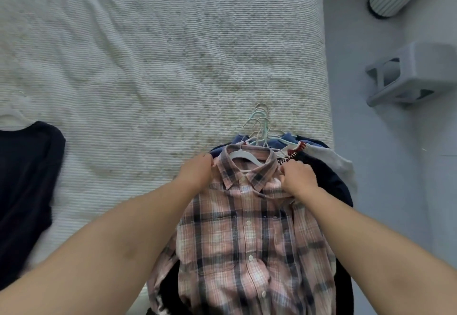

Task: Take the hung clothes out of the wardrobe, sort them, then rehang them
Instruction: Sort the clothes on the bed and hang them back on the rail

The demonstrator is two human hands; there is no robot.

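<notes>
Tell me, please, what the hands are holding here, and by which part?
Both hands grip the pink plaid shirt at its shoulders beside the collar: left hand on one, right hand on the other.

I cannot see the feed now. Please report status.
Left hand and right hand grip plaid shirt shoulders. Shirt tops clothes pile on bed. Nothing blocking.

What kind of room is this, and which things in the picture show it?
Probably a bedroom. A bed with a white textured cover fills most of the view, and a pile of clothes on hangers lies on it, topped by a pink plaid shirt that both hands grip at the shoulders.
</notes>
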